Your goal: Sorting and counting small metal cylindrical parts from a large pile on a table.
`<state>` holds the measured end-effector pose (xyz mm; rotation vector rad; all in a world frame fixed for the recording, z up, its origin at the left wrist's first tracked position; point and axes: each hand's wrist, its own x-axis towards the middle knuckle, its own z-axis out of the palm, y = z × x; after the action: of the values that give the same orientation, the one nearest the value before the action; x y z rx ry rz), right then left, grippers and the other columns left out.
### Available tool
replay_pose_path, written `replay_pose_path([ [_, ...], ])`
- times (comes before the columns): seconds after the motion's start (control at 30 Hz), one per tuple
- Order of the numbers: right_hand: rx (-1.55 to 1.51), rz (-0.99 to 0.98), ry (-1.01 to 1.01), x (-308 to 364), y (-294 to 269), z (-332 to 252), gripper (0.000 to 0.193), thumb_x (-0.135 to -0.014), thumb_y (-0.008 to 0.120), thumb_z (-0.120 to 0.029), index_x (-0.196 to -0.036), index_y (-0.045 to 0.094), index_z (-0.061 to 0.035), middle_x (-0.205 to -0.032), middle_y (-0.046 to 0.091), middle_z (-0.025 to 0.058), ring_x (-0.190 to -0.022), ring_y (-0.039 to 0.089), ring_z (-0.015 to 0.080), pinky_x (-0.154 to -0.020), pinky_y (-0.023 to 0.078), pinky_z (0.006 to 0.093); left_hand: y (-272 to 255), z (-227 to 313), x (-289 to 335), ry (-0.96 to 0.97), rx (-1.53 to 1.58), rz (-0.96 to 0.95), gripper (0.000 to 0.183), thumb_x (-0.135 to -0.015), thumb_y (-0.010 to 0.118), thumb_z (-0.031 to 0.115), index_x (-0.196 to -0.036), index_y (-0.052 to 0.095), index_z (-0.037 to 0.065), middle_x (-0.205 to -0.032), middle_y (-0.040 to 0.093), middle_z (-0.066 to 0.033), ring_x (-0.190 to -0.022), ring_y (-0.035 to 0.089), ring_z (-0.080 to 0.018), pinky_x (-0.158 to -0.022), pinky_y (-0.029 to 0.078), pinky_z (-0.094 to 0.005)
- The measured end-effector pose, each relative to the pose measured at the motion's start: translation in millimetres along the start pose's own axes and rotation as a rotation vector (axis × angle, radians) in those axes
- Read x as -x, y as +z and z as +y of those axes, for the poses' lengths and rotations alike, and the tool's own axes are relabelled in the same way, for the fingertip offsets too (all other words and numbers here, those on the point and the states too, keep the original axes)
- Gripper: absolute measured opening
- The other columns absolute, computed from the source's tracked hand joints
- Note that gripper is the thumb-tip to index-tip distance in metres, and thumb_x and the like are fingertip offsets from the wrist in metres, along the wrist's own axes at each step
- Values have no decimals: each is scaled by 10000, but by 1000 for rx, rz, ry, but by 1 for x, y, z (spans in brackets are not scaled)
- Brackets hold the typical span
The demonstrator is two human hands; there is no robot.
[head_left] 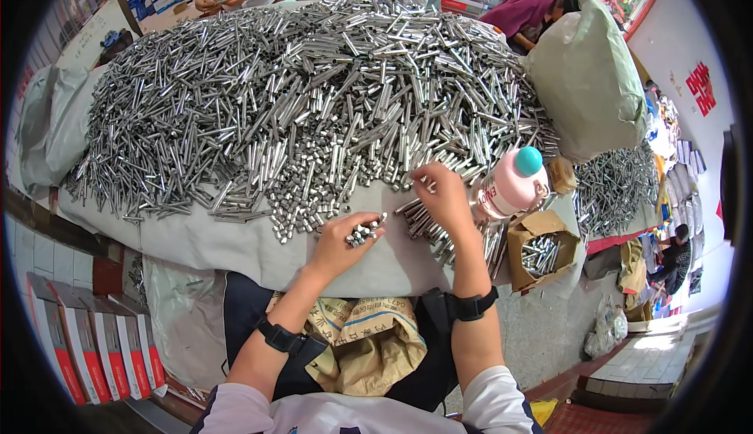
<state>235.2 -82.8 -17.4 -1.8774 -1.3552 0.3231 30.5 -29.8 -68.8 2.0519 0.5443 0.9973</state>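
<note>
My left hand (345, 243) is closed around several short metal caps (362, 235), cupped in the palm and fingers over the cloth. More of these small silver caps (302, 203) lie loose just beyond it, at the near edge of a big heap of long metal tubes (314, 81). My right hand (441, 192) has its fingers curled together at the heap's near side; whatever they pinch is too small or hidden to make out. Beneath and beside the right wrist lies a bunch of metal tubes (420, 220), roughly lined up.
A pink bottle with a teal cap (511, 185) stands right of my right hand, beside an open cardboard box (518, 255) of metal pieces. A stuffed pale sack (588, 81) is at the far right. An open paper sack (369, 348) sits in my lap. Other people work across the table.
</note>
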Motion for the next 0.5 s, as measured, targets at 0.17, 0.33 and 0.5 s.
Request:
replay_pose_path([
  [0.17,272,-19,-65,3,27,4,183,-688,640,14,-855,676,-50,-934,618,101,-947,575,314,-831,473,398,-1,-1,1,-88,36,-30,198,-785,735,68,-962,672,7,-903,710,-99,-819,691,-177,-728,528,-281],
  [0.33,345,-20,-82,0,34,8,144,-682,640,24,-803,657,-52,-925,597,96,-930,565,307,-829,476,392,0,1,0,-101,59,-19,192,-789,733,78,-957,672,5,-907,708,-100,-818,691,-181,-726,524,-274],
  [0.5,292,-18,-69,0,32,7,132,-697,642,14,-809,657,-54,-923,589,92,-909,560,299,-818,478,392,0,1,0,-66,63,5,191,-790,733,79,-956,668,11,-908,708,-96,-819,690,-175,-725,524,-270],
])
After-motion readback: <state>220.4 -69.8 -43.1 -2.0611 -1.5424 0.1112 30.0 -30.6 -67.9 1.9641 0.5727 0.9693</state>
